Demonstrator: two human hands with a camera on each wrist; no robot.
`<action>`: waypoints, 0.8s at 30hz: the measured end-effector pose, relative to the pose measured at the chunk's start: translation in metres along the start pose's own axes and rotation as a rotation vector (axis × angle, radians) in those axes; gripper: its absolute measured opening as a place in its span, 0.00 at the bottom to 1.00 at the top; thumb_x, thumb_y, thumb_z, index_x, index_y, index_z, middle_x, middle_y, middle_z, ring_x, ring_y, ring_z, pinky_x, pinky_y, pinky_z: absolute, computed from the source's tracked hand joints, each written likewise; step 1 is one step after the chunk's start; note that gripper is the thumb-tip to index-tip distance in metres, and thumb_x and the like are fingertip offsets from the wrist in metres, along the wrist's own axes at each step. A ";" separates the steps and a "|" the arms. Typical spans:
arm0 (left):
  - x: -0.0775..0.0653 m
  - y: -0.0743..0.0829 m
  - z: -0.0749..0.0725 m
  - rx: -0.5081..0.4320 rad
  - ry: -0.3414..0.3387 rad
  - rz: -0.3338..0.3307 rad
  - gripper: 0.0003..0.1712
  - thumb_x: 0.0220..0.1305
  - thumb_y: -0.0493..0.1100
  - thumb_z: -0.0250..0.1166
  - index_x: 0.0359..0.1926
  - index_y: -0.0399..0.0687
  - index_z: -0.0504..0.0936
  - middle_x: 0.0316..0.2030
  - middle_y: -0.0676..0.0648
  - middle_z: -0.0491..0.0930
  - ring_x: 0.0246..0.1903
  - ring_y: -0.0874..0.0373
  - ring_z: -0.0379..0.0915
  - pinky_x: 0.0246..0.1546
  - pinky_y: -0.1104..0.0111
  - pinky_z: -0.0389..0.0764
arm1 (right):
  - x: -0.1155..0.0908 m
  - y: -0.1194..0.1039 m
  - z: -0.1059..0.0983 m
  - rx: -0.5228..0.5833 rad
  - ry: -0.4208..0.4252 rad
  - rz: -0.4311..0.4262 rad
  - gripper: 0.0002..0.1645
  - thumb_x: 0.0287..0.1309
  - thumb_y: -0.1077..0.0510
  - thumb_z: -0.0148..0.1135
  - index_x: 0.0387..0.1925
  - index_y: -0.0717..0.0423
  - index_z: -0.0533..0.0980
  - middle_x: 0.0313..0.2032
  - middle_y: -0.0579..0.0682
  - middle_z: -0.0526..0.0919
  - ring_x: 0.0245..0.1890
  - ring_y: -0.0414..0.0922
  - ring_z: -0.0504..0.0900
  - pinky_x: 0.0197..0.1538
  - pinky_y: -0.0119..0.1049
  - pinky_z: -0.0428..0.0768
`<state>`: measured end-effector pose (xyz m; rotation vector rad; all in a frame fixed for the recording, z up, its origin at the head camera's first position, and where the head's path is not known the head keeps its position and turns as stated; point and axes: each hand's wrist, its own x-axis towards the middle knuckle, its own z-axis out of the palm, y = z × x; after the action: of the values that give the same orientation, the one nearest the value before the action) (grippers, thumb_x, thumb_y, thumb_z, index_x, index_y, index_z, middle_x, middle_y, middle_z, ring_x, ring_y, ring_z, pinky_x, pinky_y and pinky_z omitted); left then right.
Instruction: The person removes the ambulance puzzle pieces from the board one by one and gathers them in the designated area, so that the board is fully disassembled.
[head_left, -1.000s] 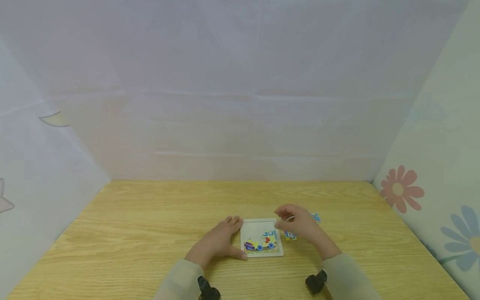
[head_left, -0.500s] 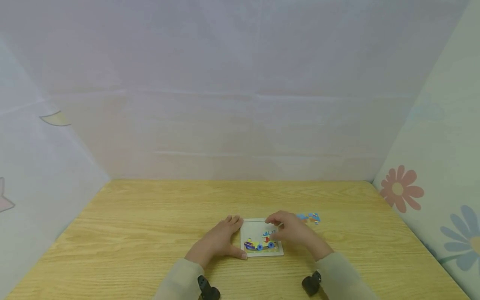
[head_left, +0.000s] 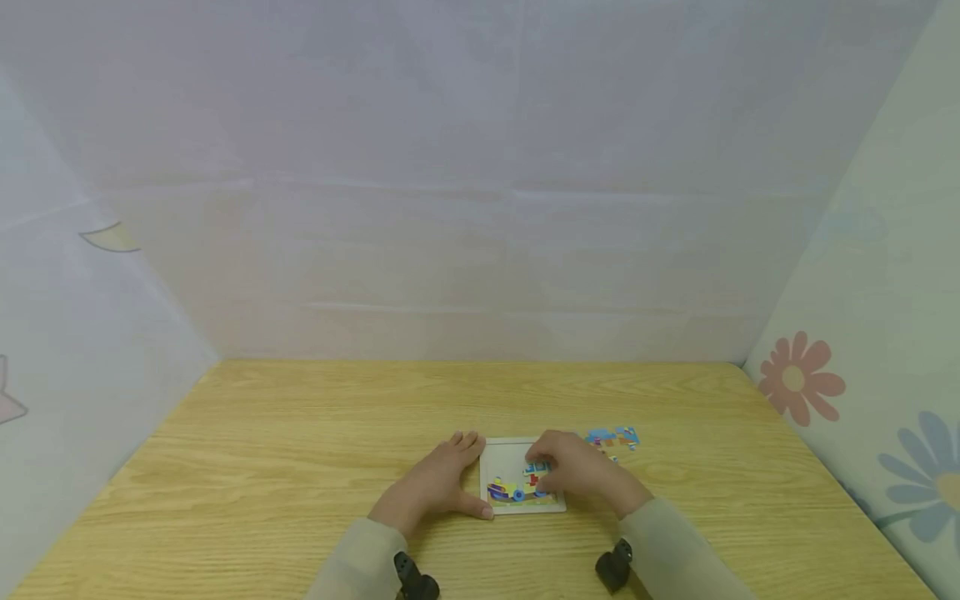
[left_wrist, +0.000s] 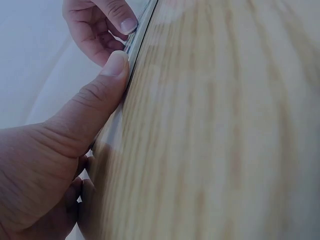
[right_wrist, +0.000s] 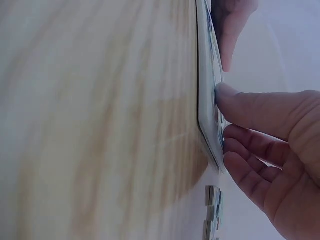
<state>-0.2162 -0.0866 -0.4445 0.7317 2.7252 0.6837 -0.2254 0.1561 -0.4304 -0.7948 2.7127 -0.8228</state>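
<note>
A white-framed tray puzzle (head_left: 504, 454) lies on the wooden table, its lower part filled with a colourful vehicle picture. My left hand (head_left: 442, 479) lies along the tray's left side, fingers spread, with the thumb at the lower left corner. In the left wrist view that thumb (left_wrist: 100, 95) rests against the tray's edge. Over the tray's right half, my right hand (head_left: 573, 467) has its thumb and curled fingers on a puzzle piece (head_left: 536, 469) by the vehicle's windows. The right hand (right_wrist: 270, 145) in the right wrist view hides most of that piece.
Several loose puzzle pieces (head_left: 626, 437) lie on the table (head_left: 337, 433) right of the tray, partly behind my right hand. A pale cloth (head_left: 480, 208) stands behind the table, and a flowered one (head_left: 855, 333) on the right.
My right hand has moved left and down from beside the loose pieces onto the tray's right half. The left hand and the tray have stayed in place.
</note>
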 end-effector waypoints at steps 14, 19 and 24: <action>-0.001 0.002 -0.003 -0.059 -0.026 -0.019 0.61 0.40 0.63 0.72 0.70 0.41 0.54 0.71 0.41 0.49 0.70 0.41 0.38 0.68 0.47 0.48 | 0.006 -0.003 -0.001 0.035 -0.019 0.081 0.12 0.44 0.65 0.71 0.31 0.52 0.77 0.34 0.43 0.76 0.36 0.42 0.72 0.44 0.42 0.76; -0.001 0.001 -0.002 -0.052 -0.023 -0.012 0.62 0.40 0.63 0.72 0.70 0.41 0.54 0.71 0.40 0.49 0.70 0.41 0.38 0.68 0.47 0.48 | 0.011 -0.006 -0.004 0.029 -0.049 0.096 0.13 0.40 0.67 0.72 0.27 0.53 0.76 0.30 0.44 0.75 0.32 0.43 0.70 0.39 0.40 0.74; -0.001 0.000 -0.002 -0.043 -0.019 -0.002 0.62 0.40 0.63 0.72 0.70 0.40 0.54 0.71 0.39 0.49 0.70 0.40 0.38 0.68 0.47 0.47 | 0.015 -0.011 -0.008 0.030 -0.084 0.130 0.14 0.39 0.66 0.73 0.26 0.53 0.75 0.30 0.44 0.75 0.33 0.43 0.71 0.41 0.41 0.75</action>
<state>-0.2158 -0.0876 -0.4427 0.7219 2.6848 0.7292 -0.2355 0.1437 -0.4184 -0.6249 2.6389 -0.7815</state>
